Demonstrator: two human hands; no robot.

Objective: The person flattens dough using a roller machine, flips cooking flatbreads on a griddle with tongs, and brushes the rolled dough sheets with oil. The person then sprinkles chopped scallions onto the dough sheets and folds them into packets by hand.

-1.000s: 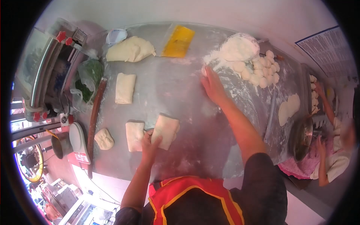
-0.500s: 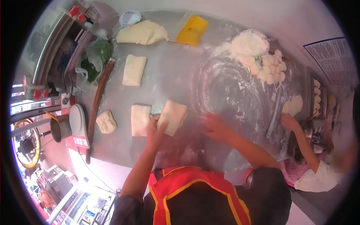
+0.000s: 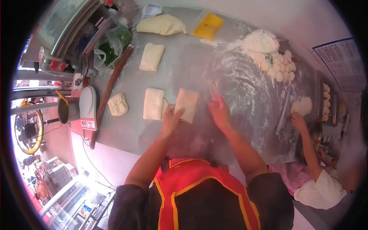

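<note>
My left hand [image 3: 171, 118] grips the lower left edge of a folded dough rectangle [image 3: 189, 103], thumb on top. Close on its left lies another folded dough rectangle [image 3: 154, 103], and a third dough rectangle [image 3: 152, 56] is farther back. Just right of the gripped dough, my right hand [image 3: 221, 112] hovers above the floured steel table [image 3: 245, 126]. Its fingers are drawn together and slightly blurred; what they hold, if anything, is hidden. A smaller dough lump [image 3: 117, 104] rests at the left.
A long wooden rolling pin [image 3: 115, 78] lies left, beside a kitchen scale [image 3: 88, 105] and a bag of greens [image 3: 115, 44]. Behind are a large dough mass [image 3: 161, 25], yellow packet [image 3: 208, 26], flour heap [image 3: 262, 41] and small dough pieces [image 3: 281, 67]. A co-worker's hand [image 3: 299, 120] touches flattened dough.
My right hand has drawn its spread fingers together and moved up beside the dough. My left hand keeps its hold on the dough rectangle. The camera view has shifted.
</note>
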